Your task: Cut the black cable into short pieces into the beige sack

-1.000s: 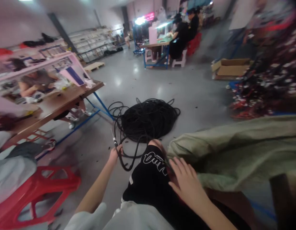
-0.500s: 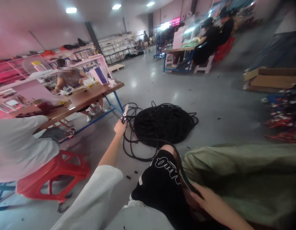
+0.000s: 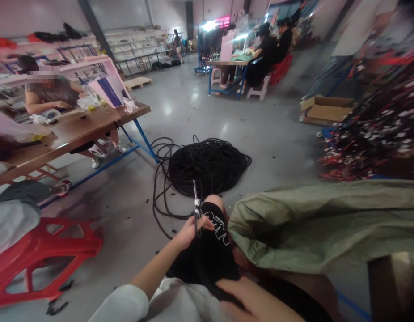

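Note:
My left hand [image 3: 190, 230] is closed around the handles of a pair of scissors [image 3: 196, 204], blades pointing up and away from me, over my leg. A thick black cord [image 3: 203, 270] runs down from beside the left hand to my right hand [image 3: 249, 295]. The right hand is wrapped round that cord near my lap, with its fingers partly blurred. Beyond my knee a large coil of black cord [image 3: 210, 165] lies on the floor, with loose loops [image 3: 155, 192] spreading out on its left. Whether the left hand also grips the cord I cannot tell.
An open green sack [image 3: 277, 210] lies to my right. A red stool [image 3: 56, 264] and a seated person are at left, by a wooden table [image 3: 103, 120]. Farther right are a cardboard box [image 3: 327, 112] and a heap of dark, red-flecked pieces [image 3: 368, 129].
My left hand has drawn back from beside the coil to above my leg, bringing the scissors. The right hand has moved left and nearer my lap with the cord. The view has turned right.

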`<state>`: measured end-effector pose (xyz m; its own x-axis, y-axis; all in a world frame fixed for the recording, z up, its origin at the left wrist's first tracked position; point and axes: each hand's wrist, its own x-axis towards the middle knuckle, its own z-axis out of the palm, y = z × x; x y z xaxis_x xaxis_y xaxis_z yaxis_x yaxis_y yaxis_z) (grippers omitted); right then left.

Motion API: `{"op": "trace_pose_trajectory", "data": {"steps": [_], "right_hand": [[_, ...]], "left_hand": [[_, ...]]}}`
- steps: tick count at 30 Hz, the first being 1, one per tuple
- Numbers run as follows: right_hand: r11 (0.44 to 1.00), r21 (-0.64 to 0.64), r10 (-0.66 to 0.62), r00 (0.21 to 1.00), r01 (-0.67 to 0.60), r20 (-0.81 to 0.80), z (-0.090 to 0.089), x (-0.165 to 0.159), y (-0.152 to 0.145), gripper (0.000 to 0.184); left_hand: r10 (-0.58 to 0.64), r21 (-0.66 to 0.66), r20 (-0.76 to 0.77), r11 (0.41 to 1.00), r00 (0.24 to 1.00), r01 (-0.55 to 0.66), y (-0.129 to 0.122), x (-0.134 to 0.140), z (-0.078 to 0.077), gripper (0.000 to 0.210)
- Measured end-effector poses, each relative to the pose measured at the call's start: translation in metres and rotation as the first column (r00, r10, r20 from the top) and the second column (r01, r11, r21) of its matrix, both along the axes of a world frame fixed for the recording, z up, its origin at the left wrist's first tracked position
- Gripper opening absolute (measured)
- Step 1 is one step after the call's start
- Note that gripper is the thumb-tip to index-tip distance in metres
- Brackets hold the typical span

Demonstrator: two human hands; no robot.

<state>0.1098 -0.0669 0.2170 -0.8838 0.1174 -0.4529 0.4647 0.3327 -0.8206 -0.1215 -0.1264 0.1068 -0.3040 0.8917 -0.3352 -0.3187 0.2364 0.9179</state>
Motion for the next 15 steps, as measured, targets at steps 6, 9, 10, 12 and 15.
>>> {"op": "trace_pose_trajectory", "data": {"steps": [6,9,10,12,15], "right_hand": [[0.925,-0.216,-0.338,0.937,0.314,-0.086,-0.011,-0.004,0.048,0.037],[0.933,-0.285,-0.201,0.975,0.219,0.094,-0.02,0.011,0.062,0.029],[0.941,-0.285,-0.145,0.978,0.182,0.147,-0.023,0.017,0.066,0.027],[0.955,-0.251,-0.111,0.976,0.156,0.186,-0.026,0.031,0.077,0.023],[0.953,-0.166,-0.237,0.965,0.253,0.109,-0.029,0.05,0.1,0.023]], "left_hand": [[-0.576,0.093,0.181,0.817,0.797,0.569,-0.028,0.011,0.039,0.057],[-0.429,0.085,0.278,0.902,0.859,0.423,-0.032,-0.002,0.034,0.047],[-0.312,0.086,0.304,0.95,0.9,0.3,-0.031,-0.014,0.032,0.046],[-0.004,0.104,0.319,0.994,0.948,-0.031,-0.03,-0.045,0.028,0.041],[0.302,0.166,0.33,0.914,0.894,-0.37,-0.031,-0.101,0.022,0.031]]}}
